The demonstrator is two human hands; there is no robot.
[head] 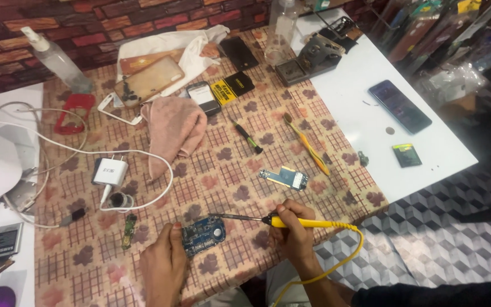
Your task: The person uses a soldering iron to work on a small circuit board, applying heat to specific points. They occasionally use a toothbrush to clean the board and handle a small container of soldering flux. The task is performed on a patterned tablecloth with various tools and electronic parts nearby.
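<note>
At the near edge of the bench (228, 187), which is covered in a checked, leaf-patterned cloth, the person's left hand (165, 264) presses down on the near left side of a blue circuit board (203, 234), its grip pinning the board flat rather than closing round it. The right hand (295, 232) is clenched around the yellow handle of a soldering iron (282, 221), whose dark metal tip reaches left to just above the board's far edge. The iron's yellow cord (342, 256) loops down off the near side. Just beyond the board lies a smaller board (284, 178), with a toothbrush (307, 144) and a small screwdriver (248, 136) farther off. A pink cloth (173, 129) and a white charger (110, 171) lie to the far left, a dark phone (399, 106) on the white surface to the right.
</note>
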